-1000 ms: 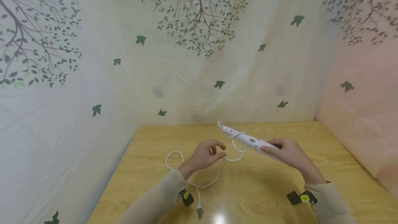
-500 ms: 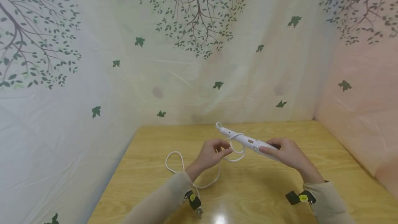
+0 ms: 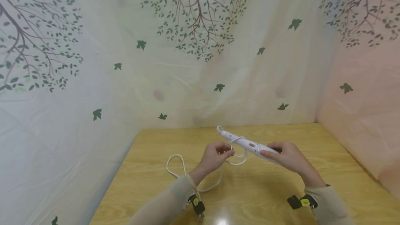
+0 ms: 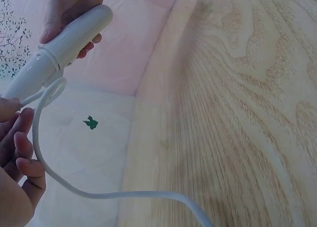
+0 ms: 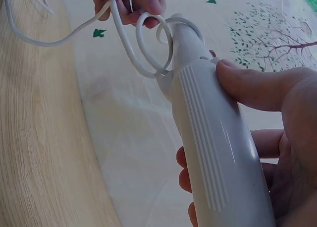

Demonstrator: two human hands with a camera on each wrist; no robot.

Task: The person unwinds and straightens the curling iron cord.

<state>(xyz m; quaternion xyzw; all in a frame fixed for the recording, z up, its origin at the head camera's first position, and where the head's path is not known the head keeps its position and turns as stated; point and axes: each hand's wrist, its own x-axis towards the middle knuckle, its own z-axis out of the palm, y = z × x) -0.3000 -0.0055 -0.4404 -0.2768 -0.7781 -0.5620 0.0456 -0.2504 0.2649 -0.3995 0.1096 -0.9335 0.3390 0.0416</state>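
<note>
A white hair straightener [image 3: 240, 143] is held above the table, tilted with its cord end up and to the left. My right hand [image 3: 289, 157] grips the wide, ribbed end [image 5: 203, 138], thumb on top and fingers curled beneath. The white cord [image 4: 124, 194] wraps over the slimmer part and hangs in small loops beside it. With thumb and fingertips my left hand [image 3: 214, 155] pinches the cord close to the straightener. In the right wrist view, the left hand [image 5: 136, 6] is at a cord loop near the far end.
The rest of the cord lies looped on the wooden table [image 3: 150, 190]. Its plug [image 3: 201, 217] is near the front, partly hidden behind the strap on the left wrist. Cloth walls with printed trees and leaves [image 3: 219, 88] stand behind and at both sides.
My left hand has moved right, toward the straightener, and its spread thumb and fingers have closed on the cord. My right hand and the straightener have hardly moved.
</note>
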